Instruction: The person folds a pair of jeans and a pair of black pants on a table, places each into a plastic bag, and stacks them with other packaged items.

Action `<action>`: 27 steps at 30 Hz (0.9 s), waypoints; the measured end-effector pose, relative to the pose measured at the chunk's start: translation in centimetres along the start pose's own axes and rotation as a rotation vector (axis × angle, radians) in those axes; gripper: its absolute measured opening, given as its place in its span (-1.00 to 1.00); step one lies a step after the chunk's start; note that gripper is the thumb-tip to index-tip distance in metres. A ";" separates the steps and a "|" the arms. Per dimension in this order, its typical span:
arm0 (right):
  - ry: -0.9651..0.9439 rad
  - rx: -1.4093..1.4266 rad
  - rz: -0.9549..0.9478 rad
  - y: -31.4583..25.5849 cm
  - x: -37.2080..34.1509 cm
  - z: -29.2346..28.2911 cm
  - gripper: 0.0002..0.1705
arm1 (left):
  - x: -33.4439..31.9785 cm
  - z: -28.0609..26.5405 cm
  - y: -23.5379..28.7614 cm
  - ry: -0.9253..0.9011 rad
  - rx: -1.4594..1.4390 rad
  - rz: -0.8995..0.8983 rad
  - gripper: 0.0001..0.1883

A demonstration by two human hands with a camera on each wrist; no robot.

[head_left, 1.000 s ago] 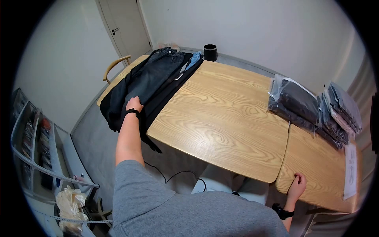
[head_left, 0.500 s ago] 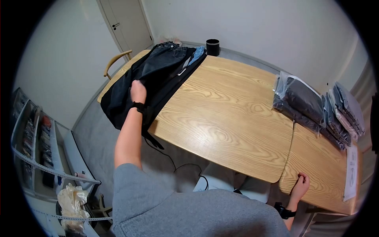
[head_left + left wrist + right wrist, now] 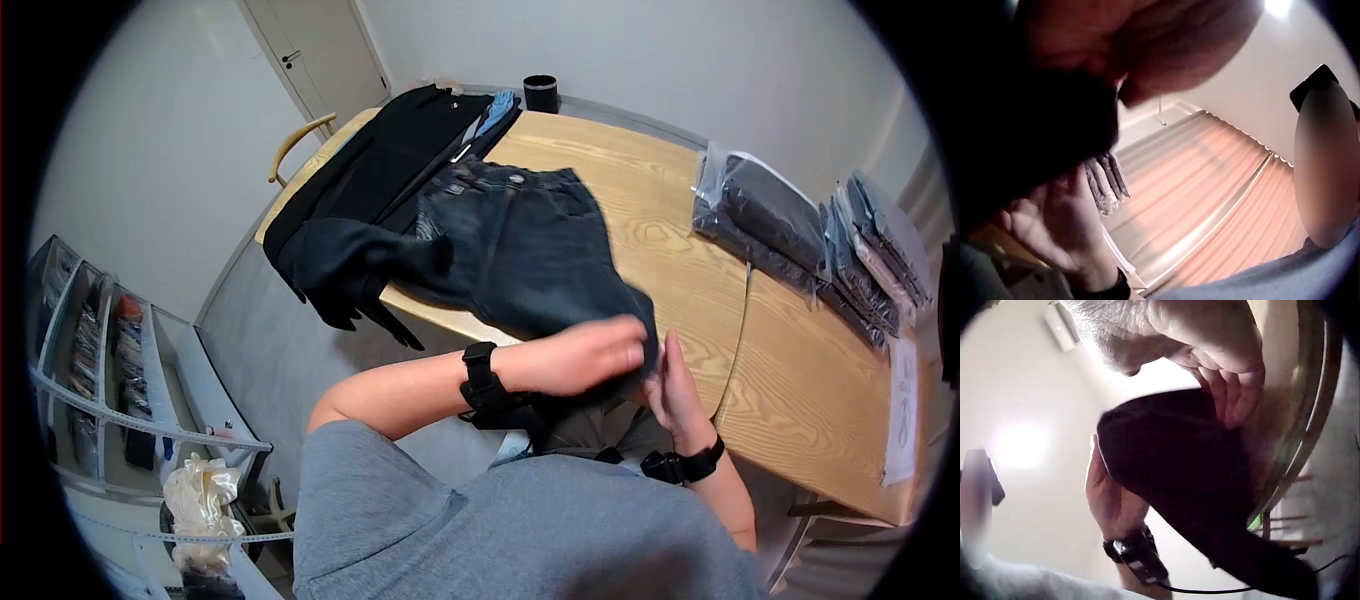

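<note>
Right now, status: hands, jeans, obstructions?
Left hand holds dark jeans by one leg. Right hand at that leg's end. Other leg overlaps black clothes, possible snag.

Jeans (image 3: 520, 240) on middle of table (image 3: 660, 210), waist toward far edge, one leg coming over near edge. Left hand (image 3: 585, 355) on that leg's lower end; right hand (image 3: 682, 390) just right of it. Left of jeans, on table's left end: pile of trousers (image 3: 350, 175), hanging over near edge. Far right, across seam to side table (image 3: 800, 390): bagged garments (image 3: 765, 205). Before these, along side table's right edge: paper strip (image 3: 903, 420). Behind table: bin (image 3: 541, 94). Beyond left end: chair (image 3: 292, 152), then door (image 3: 325, 70). Near left: shelf rack (image 3: 170, 425).
</note>
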State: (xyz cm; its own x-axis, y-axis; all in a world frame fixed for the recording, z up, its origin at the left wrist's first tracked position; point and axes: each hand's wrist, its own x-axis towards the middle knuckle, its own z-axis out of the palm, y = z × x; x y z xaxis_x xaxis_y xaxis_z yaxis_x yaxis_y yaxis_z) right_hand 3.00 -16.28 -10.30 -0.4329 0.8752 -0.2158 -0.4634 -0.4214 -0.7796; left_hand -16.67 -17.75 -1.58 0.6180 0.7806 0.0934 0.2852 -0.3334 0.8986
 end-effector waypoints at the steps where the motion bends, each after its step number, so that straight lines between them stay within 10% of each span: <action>1: -0.039 0.138 0.252 0.1 0.2 -1.2 -0.44 | -0.2 0.6 0.3 -0.200 -0.067 0.057 -0.70; 3: -0.100 -0.464 0.076 -0.9 0.1 -0.4 -0.52 | -0.8 -0.9 0.4 -0.181 0.025 0.217 -0.69; 11: -0.026 -0.424 0.084 0.9 -0.5 -0.8 -0.57 | -1.6 -17.9 -7.4 0.746 -0.047 -0.497 -0.58; 19: -0.016 -0.526 0.000 1.1 -0.7 -1.1 -0.60 | 4.9 -22.7 -19.2 0.589 0.624 -0.853 -0.11; 27: -0.010 -0.647 -0.009 1.2 -0.7 -1.1 -0.59 | 4.3 -23.1 -21.0 0.609 0.475 -0.733 -0.40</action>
State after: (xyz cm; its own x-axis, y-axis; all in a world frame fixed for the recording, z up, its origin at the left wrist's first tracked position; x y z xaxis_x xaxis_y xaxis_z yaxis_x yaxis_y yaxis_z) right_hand 3.65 -17.15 -11.76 -0.4402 0.8743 -0.2042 0.0916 -0.1826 -0.9789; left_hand -36.90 4.81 -10.20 -0.2534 0.9636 -0.0856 0.7770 0.2555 0.5753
